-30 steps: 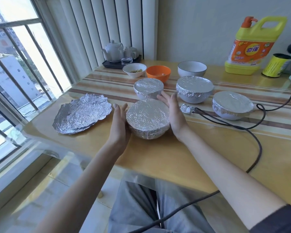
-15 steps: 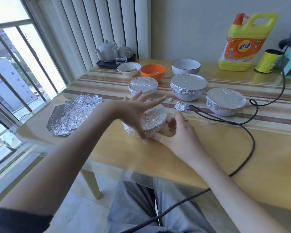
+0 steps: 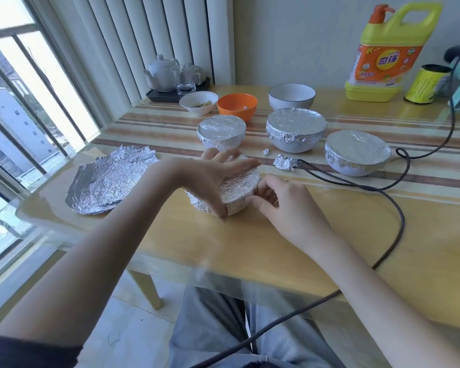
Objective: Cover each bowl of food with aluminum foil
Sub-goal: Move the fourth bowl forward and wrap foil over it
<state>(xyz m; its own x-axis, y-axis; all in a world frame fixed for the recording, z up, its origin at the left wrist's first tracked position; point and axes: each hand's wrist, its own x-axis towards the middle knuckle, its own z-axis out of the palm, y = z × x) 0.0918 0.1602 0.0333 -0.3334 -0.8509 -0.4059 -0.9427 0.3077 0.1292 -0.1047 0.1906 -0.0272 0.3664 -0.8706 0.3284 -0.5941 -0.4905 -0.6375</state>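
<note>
Sunlit by the window, the wooden table [image 3: 250, 243] holds the foil-covered bowl [image 3: 239, 184] right between my hands, left hand [image 3: 207, 179] spread over its top and near side, right hand [image 3: 282, 200] pinching foil at its right rim.

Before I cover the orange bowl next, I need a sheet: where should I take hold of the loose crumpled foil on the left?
Probably pinch the crumpled foil sheet at its near right edge, coming from the right, where the left hand already is. It lies nearly flat on the table, but its wrinkled rim curls up slightly, which should let fingertips slip under.
</note>
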